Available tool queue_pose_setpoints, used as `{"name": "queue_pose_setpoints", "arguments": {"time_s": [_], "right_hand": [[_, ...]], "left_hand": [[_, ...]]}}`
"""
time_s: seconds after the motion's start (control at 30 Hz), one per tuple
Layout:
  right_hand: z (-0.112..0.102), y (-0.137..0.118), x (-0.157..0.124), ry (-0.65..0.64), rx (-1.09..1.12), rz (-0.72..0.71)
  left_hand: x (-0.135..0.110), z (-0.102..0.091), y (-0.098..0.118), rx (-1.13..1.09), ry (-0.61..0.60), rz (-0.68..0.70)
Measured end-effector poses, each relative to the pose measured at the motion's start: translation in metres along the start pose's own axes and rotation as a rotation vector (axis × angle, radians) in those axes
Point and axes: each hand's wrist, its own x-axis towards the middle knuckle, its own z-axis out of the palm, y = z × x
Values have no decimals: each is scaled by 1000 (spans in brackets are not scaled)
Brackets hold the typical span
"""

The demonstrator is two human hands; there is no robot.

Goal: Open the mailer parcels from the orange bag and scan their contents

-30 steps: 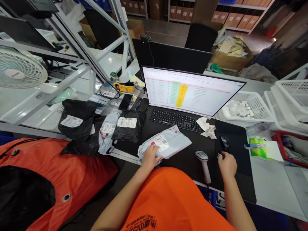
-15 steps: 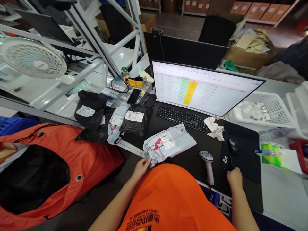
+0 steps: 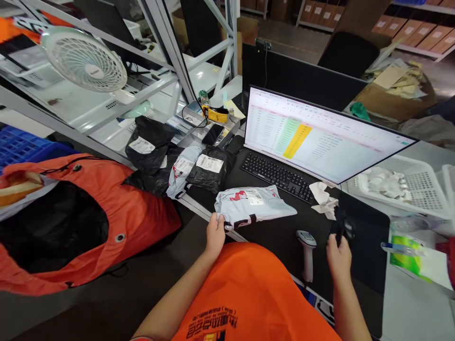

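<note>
A grey-white plastic mailing bag point(image 3: 268, 210) with red print and a white label lies on the black desk mat in front of the keyboard point(image 3: 277, 176). My left hand point(image 3: 215, 235) pinches its near left corner, which is slightly raised. On the right, my right hand point(image 3: 339, 258) is closed around a slim black tool point(image 3: 341, 225), blurred, so its exact kind is unclear. The tool is held in front of the black mouse point(image 3: 350, 231) and partly overlaps it. Between my hands, nearer the right one, lies a grey-and-white barcode scanner point(image 3: 307, 255).
Black wrapped parcels point(image 3: 209, 168) and another white mailing bag point(image 3: 183, 170) sit at the left. An open orange sack point(image 3: 142, 222) stands left of the desk. The monitor point(image 3: 330, 135) is behind the keyboard; crumpled tissue point(image 3: 324, 201) and a white basket point(image 3: 424, 184) are at the right.
The mailing bag's near edge has been lifted and turned by my left hand, showing a black-marked side. My right hand has raised the black tool off the mat. The view has shifted left.
</note>
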Motion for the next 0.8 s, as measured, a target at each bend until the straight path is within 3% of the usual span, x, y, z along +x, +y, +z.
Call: {"name": "queue_pose_setpoints", "arguments": {"time_s": [0.1,0.27,0.37,0.43,0.53,0.7,0.8], "right_hand": [[13,-51,-11,-102,147,-123],[19,-136,-37,-343,441,-381],[23,-167,-45,-399,489,-502],[25,-178,-47,-403,458,-555],[22,-184,-51,-303,324,-633],[2,-185,-67,-127,-152,-844],[-6,-192,-76,-53,-376,-971]], "left_hand": [[4,6,15,-145,17,-44],[5,3,46,-690,-228,-125],[4,4,55,-727,-327,-130],[4,9,56,-669,-329,-140],[4,19,53,-573,-223,-142],[4,27,50,-620,-162,-137],[4,26,50,-539,-163,-61]]}}
